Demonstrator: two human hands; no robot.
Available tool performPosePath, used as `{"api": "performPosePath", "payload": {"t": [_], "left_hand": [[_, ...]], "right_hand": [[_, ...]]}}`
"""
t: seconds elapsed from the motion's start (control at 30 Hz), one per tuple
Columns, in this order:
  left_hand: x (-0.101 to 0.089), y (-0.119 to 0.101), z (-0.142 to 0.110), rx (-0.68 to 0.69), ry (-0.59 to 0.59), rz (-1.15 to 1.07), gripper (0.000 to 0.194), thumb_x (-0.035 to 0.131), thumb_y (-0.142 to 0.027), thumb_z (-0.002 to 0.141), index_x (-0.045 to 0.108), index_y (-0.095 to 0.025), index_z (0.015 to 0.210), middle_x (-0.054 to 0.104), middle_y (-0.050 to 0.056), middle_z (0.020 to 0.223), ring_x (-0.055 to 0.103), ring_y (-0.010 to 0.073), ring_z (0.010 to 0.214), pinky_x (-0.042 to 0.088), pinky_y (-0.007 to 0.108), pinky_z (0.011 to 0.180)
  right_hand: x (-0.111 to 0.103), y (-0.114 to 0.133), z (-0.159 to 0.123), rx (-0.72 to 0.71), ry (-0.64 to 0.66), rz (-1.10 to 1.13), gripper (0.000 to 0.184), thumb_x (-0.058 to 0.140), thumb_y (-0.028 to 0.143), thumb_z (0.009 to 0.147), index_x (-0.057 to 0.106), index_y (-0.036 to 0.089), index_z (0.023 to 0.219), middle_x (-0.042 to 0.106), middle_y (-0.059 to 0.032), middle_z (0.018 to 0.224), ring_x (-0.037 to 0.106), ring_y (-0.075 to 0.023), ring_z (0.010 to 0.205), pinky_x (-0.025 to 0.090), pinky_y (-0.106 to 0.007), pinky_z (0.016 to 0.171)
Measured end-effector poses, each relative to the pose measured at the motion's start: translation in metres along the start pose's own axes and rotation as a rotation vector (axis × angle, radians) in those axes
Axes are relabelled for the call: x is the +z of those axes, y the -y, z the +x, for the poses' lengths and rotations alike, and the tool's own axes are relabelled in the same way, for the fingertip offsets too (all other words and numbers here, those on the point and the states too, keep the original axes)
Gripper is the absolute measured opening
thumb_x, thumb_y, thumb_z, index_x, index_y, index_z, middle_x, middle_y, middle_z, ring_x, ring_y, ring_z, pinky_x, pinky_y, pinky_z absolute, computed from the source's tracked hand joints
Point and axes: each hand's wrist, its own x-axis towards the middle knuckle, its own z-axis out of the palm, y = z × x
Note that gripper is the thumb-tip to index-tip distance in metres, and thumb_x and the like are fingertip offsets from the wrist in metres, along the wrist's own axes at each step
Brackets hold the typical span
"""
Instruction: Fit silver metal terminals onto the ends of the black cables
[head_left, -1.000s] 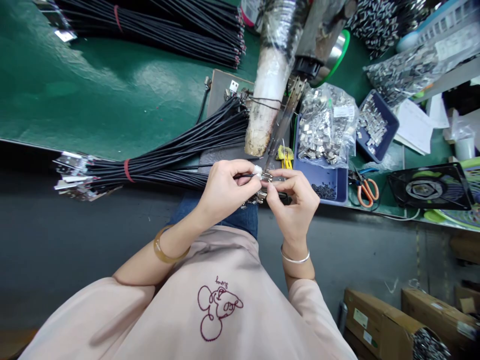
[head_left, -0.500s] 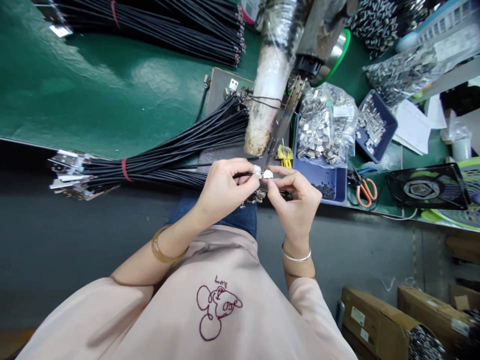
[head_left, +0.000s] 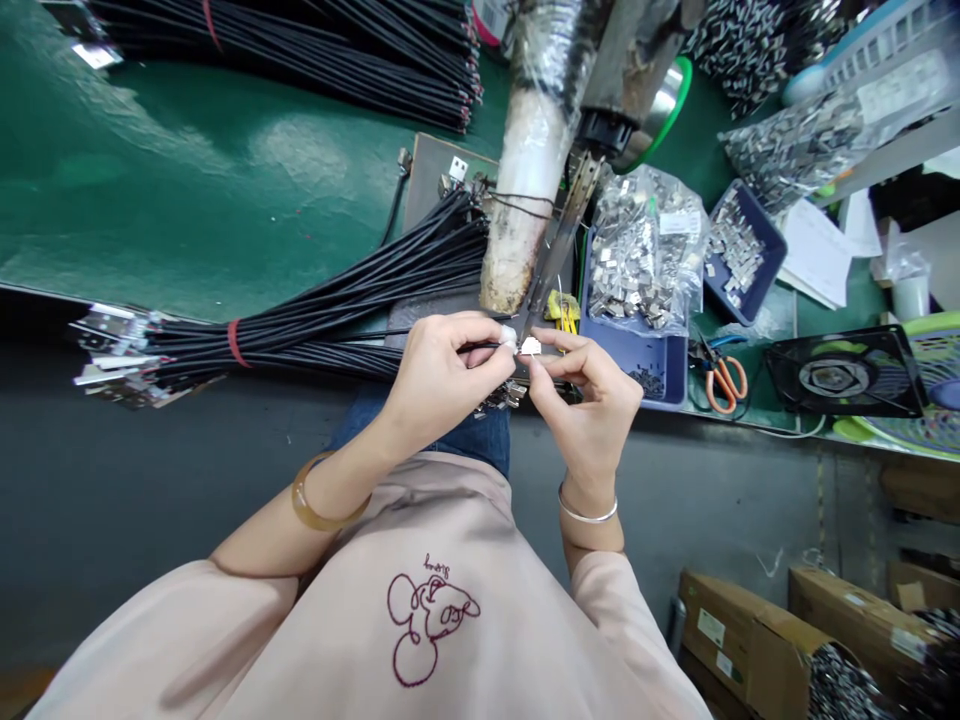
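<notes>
A small, shiny silver metal connector was pinched in the right hand near the edge of the green table. Just beside it, the left hand was clamped on a thin black cable. Leftward lay a red-banded bundle of black cables.

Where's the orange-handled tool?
Head view, right of centre: the orange-handled tool lies near the green table's front edge, between the larger blue tray and black fan.

Slender black cables and a flat green desk offset a pale-pink fabric top bearing a maroon line drawing.
</notes>
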Motion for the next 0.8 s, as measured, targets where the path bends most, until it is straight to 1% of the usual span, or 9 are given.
{"api": "performPosePath", "payload": {"t": [0.13, 0.27, 0.37, 0.43, 0.57, 0.63, 0.7, 0.73, 0.8], "left_hand": [[0.001, 0.002, -0.001, -0.016, 0.037, 0.043, 0.017, 0.057, -0.014, 0.075, 0.065, -0.013, 0.061, 0.043, -0.003, 0.054, 0.034, 0.0074, 0.053, 0.024, 0.024, 0.051], [0.002, 0.004, -0.003, -0.017, 0.045, 0.062, 0.017, 0.057, -0.013, 0.075, 0.062, -0.013, 0.058, 0.041, -0.003, 0.054, 0.033, 0.0074, 0.053, 0.024, 0.024, 0.051], [0.002, 0.004, -0.003, -0.010, 0.057, 0.058, 0.016, 0.057, -0.013, 0.075, 0.063, -0.013, 0.060, 0.046, -0.003, 0.055, 0.036, 0.0077, 0.054, 0.026, 0.024, 0.051], [0.000, 0.003, -0.005, -0.003, 0.078, 0.041, 0.016, 0.058, -0.013, 0.077, 0.065, -0.013, 0.062, 0.051, -0.002, 0.057, 0.039, 0.0080, 0.055, 0.028, 0.023, 0.051], [-0.007, 0.003, -0.010, 0.039, 0.147, 0.043, 0.015, 0.060, -0.015, 0.082, 0.067, -0.013, 0.068, 0.053, -0.002, 0.058, 0.039, 0.0078, 0.054, 0.030, 0.022, 0.051], [-0.013, 0.003, -0.012, 0.102, 0.128, 0.081, 0.009, 0.063, -0.015, 0.082, 0.070, -0.013, 0.076, 0.056, -0.002, 0.062, 0.042, 0.0077, 0.055, 0.034, 0.022, 0.053], [-0.019, 0.004, -0.014, 0.183, 0.120, 0.103, 0.006, 0.066, -0.016, 0.083, 0.071, -0.013, 0.081, 0.061, -0.001, 0.066, 0.046, 0.0078, 0.058, 0.038, 0.022, 0.057], [-0.022, 0.005, -0.015, 0.202, 0.156, 0.094, 0.008, 0.066, -0.016, 0.084, 0.071, -0.013, 0.079, 0.062, -0.001, 0.066, 0.047, 0.0075, 0.058, 0.038, 0.021, 0.058], [-0.028, 0.006, -0.015, 0.162, 0.288, 0.029, 0.019, 0.064, -0.017, 0.087, 0.068, -0.013, 0.069, 0.060, -0.002, 0.058, 0.046, 0.0064, 0.053, 0.036, 0.020, 0.054]], "right_hand": [[-0.001, -0.001, -0.001, -0.048, 0.030, -0.047, 0.015, 0.066, 0.011, 0.086, 0.060, 0.021, 0.076, 0.078, -0.0029, 0.096, 0.076, -0.0177, 0.091, 0.063, -0.032, 0.080], [-0.001, -0.002, -0.001, -0.120, 0.025, -0.087, 0.017, 0.066, 0.009, 0.085, 0.060, 0.022, 0.077, 0.077, -0.0011, 0.090, 0.075, -0.0174, 0.097, 0.062, -0.032, 0.084], [-0.002, -0.003, -0.004, -0.184, 0.014, -0.103, 0.017, 0.067, 0.007, 0.085, 0.061, 0.022, 0.081, 0.077, -0.0003, 0.089, 0.075, -0.0162, 0.098, 0.061, -0.030, 0.084], [-0.003, -0.004, -0.007, -0.217, 0.000, -0.118, 0.016, 0.068, 0.007, 0.085, 0.062, 0.022, 0.083, 0.077, -0.0011, 0.093, 0.075, -0.0155, 0.095, 0.061, -0.029, 0.082], [-0.006, -0.002, -0.014, -0.235, -0.021, -0.126, 0.017, 0.070, 0.007, 0.084, 0.064, 0.022, 0.087, 0.078, -0.0029, 0.100, 0.075, -0.0149, 0.090, 0.062, -0.028, 0.079], [-0.006, -0.003, -0.017, -0.212, -0.054, -0.089, 0.016, 0.071, 0.008, 0.084, 0.065, 0.023, 0.088, 0.077, -0.0015, 0.096, 0.075, -0.0147, 0.089, 0.061, -0.028, 0.079], [-0.003, -0.005, -0.016, -0.125, -0.094, 0.008, 0.014, 0.071, 0.012, 0.086, 0.063, 0.023, 0.086, 0.076, 0.0006, 0.090, 0.074, -0.0134, 0.085, 0.061, -0.027, 0.075], [-0.001, -0.007, -0.016, -0.053, -0.088, 0.080, 0.012, 0.071, 0.015, 0.087, 0.062, 0.023, 0.085, 0.074, 0.0016, 0.086, 0.073, -0.0124, 0.080, 0.061, -0.026, 0.072], [0.003, -0.011, -0.014, 0.111, 0.005, 0.220, 0.012, 0.069, 0.023, 0.090, 0.058, 0.023, 0.084, 0.071, 0.0035, 0.080, 0.072, -0.0108, 0.070, 0.061, -0.025, 0.065]]}}
